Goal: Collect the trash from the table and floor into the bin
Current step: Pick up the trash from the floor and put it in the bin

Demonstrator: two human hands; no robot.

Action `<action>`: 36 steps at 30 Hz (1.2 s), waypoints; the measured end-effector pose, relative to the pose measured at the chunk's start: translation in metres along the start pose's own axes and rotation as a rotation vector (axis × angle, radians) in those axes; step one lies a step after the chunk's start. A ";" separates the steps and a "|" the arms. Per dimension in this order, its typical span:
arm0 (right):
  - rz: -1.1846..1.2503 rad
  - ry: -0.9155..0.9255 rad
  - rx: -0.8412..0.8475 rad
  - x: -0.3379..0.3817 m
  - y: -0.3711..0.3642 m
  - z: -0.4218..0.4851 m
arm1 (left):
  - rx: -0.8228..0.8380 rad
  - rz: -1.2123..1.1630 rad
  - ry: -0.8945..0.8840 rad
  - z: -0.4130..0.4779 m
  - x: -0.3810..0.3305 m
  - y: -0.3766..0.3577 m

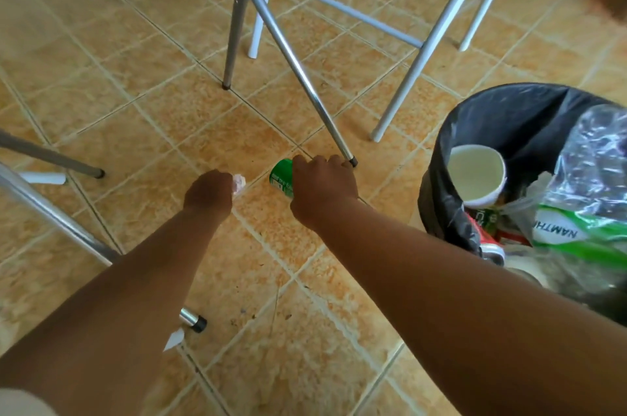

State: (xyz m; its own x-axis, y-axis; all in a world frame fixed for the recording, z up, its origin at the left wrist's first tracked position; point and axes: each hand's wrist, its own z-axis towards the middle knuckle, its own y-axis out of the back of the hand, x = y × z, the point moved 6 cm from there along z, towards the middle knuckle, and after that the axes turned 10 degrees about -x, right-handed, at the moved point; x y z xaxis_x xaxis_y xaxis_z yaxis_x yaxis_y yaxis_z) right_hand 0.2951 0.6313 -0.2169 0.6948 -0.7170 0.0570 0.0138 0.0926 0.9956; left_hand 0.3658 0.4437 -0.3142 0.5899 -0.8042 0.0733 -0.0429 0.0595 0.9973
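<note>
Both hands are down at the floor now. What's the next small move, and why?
Probably lift both hands and swing right to the bin. The right hand is closed around the green can, the left hand grips a crumpled paper wad, and the lined bin stands open close by.

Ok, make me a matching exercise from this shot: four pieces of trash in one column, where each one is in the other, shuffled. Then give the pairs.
Things:
1. green can
2. crumpled tissue
3. white paper cup
4. small white paper scrap

Places:
A. inside the bin, on top of the trash
B. in the left hand
C. on the floor tiles, beside a black-capped chrome leg
D. under the right hand, low over the floor

Pairs: 1-D, 2-B, 3-A, 4-C
</note>
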 end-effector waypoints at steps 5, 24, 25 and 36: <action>0.082 0.080 -0.104 -0.004 0.073 -0.012 | -0.243 -0.269 0.052 -0.005 -0.015 0.061; 0.446 -0.401 -0.323 -0.255 0.221 -0.117 | -0.427 -0.891 -0.401 -0.097 -0.250 0.293; 0.421 -0.410 -0.344 -0.266 0.224 -0.123 | -0.431 -0.884 -0.408 -0.098 -0.253 0.295; 0.207 -0.279 -0.380 -0.320 0.234 -0.165 | -0.263 -0.645 -0.509 -0.124 -0.300 0.305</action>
State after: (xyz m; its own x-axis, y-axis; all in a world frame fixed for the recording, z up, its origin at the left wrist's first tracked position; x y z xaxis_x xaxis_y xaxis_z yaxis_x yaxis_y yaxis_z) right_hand 0.1950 0.9966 -0.0150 0.4932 -0.8093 0.3191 0.1928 0.4594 0.8671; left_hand 0.2757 0.7767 -0.0326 -0.0012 -0.8913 -0.4535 0.4015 -0.4157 0.8160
